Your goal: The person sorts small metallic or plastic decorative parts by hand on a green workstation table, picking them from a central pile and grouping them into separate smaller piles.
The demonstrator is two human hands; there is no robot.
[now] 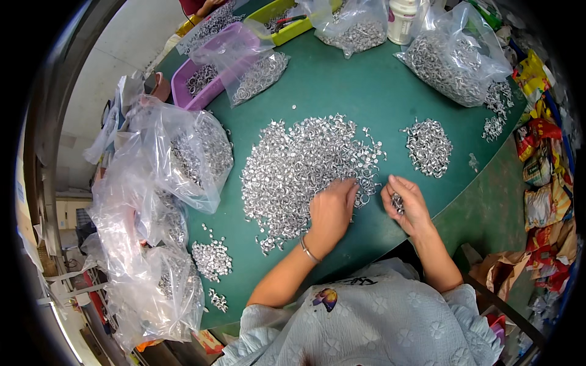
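Note:
A broad heap of small silvery metal rings (299,165), many looking open-sided, lies in the middle of the green table. At the heap's right front edge is my left hand (330,210), back upward, its thumb and fingers drawn together among the pieces; whatever they pinch is hidden. My right hand (410,207) is just right of the heap, with curled fingers around several metal rings (397,203) cupped in the palm. Beyond the right hand sits a smaller pile of similar rings (428,147), apart from the heap.
Clear plastic bags of metal pieces stand at the left (195,152), back (357,33) and right (448,67). A purple tray (183,91), a lime-green tray (294,30) and a white bottle (403,21) line the back. Small piles (212,259) lie front left. Colourful packets (540,165) crowd beyond the table's right edge.

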